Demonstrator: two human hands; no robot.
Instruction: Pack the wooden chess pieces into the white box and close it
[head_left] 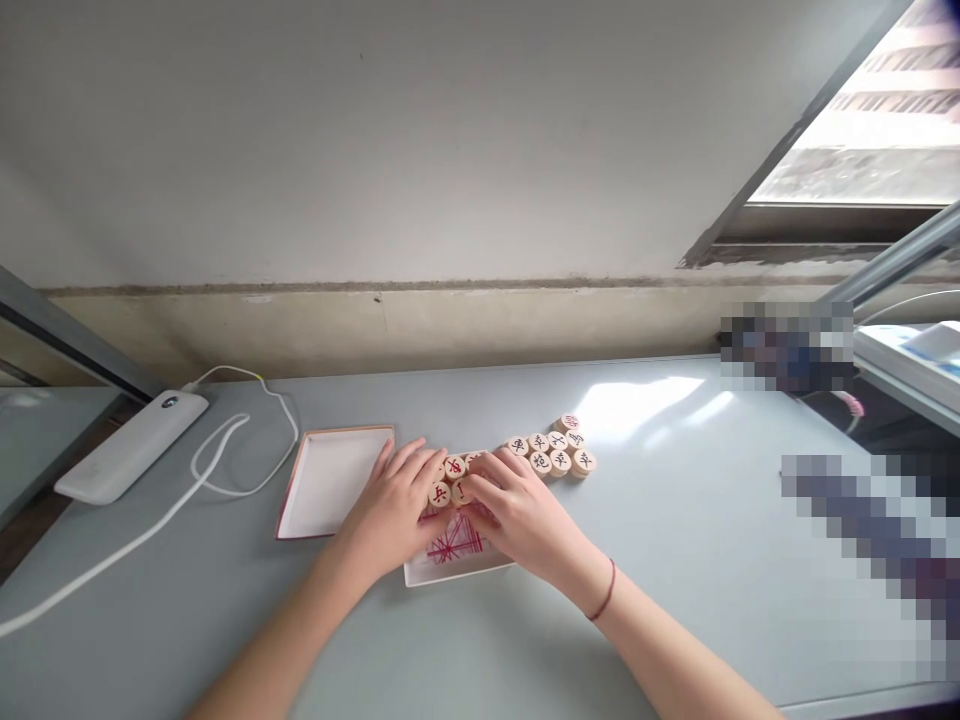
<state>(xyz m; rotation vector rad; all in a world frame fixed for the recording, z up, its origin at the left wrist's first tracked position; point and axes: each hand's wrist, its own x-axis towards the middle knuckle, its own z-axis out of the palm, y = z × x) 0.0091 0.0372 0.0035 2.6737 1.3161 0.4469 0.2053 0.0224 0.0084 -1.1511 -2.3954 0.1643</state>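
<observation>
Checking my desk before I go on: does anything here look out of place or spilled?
Yes: a trail of round wooden chess pieces lies loose on the table, running away from the white tray instead of sitting inside it.

The xiangqi pieces (pixel 560 461) are smooth, pale wood; the box lid (pixel 327 482) is matt white card, and the power bank (pixel 131 447) is smooth, glossy white plastic.

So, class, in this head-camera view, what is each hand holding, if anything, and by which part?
The left hand and right hand rest among wooden xiangqi pieces; whether either grips one, and by which part, cannot be told.
</observation>
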